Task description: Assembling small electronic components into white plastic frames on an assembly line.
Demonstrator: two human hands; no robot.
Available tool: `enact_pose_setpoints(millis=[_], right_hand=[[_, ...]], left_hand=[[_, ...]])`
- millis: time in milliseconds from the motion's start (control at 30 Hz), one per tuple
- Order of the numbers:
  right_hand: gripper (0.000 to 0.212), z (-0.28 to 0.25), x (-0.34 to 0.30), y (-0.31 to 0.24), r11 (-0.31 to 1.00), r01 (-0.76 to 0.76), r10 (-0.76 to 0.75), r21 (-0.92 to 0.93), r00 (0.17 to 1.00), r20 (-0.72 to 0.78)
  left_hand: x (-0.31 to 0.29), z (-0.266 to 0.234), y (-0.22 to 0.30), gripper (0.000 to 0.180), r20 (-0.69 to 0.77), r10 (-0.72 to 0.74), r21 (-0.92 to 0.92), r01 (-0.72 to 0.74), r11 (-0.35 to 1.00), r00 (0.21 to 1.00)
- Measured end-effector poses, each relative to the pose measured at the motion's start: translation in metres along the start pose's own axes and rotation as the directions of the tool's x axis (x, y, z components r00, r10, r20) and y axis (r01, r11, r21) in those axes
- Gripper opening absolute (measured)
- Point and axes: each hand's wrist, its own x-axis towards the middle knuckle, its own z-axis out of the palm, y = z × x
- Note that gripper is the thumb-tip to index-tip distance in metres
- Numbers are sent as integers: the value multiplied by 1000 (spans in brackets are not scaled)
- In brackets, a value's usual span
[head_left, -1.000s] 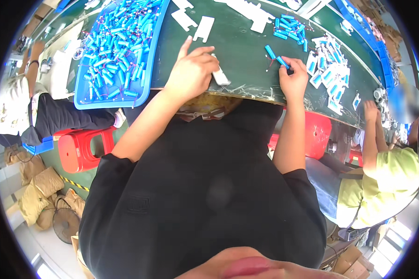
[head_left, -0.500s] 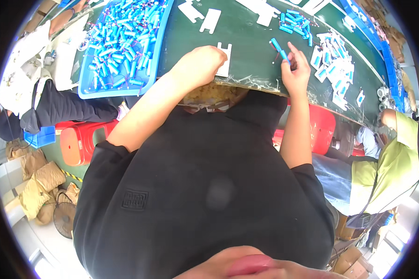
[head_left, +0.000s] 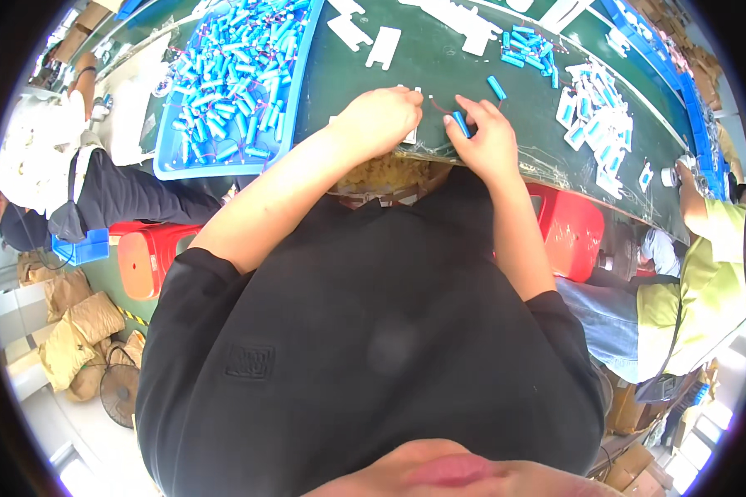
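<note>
My left hand (head_left: 380, 121) is closed over a white flat notched piece (head_left: 412, 136) at the table's near edge and hides most of it. Just right of it, my right hand (head_left: 486, 142) pinches a blue cylindrical battery (head_left: 461, 125) between thumb and fingers. A thin red wire runs from this battery toward my left hand. Beyond my right fingertips another blue battery (head_left: 496, 88) lies alone on the green table.
A blue tray (head_left: 300, 79) heaped with wired batteries stands at left. White notched pieces (head_left: 384, 48) lie farther back. Loose batteries (head_left: 526, 48) and a pile of white pieces bearing batteries (head_left: 598, 116) are at right. People work on both sides.
My right hand has moved left with a blue battery, close to my left hand. The other battery stays behind on the table. My left hand now covers more of the white piece.
</note>
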Motion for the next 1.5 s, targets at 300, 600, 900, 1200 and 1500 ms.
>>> enact_pose_setpoints(millis=[300, 600, 900, 1200, 1500], right_hand=[[43, -16, -2, 11, 925, 356, -369, 134, 926, 82], [49, -29, -6, -3, 983, 151, -169, 99, 963, 209], [40, -10, 9, -24, 923, 152, -193, 353, 977, 85], [30, 36, 25, -31, 883, 340, -399, 325, 907, 136], [37, 35, 23, -27, 853, 449, -485, 265, 870, 89]], left_hand=[[-17, -12, -14, 18, -124, -202, -302, 156, 940, 972], [-96, 7, 6, 9, 233, 158, -972, 224, 71, 960], [-124, 143, -25, 18, 4, -496, -635, 385, 670, 868], [-138, 141, -26, 32, 422, -427, -251, 555, 793, 800], [-84, -22, -7, 15, 162, -124, -986, 164, 5, 979]])
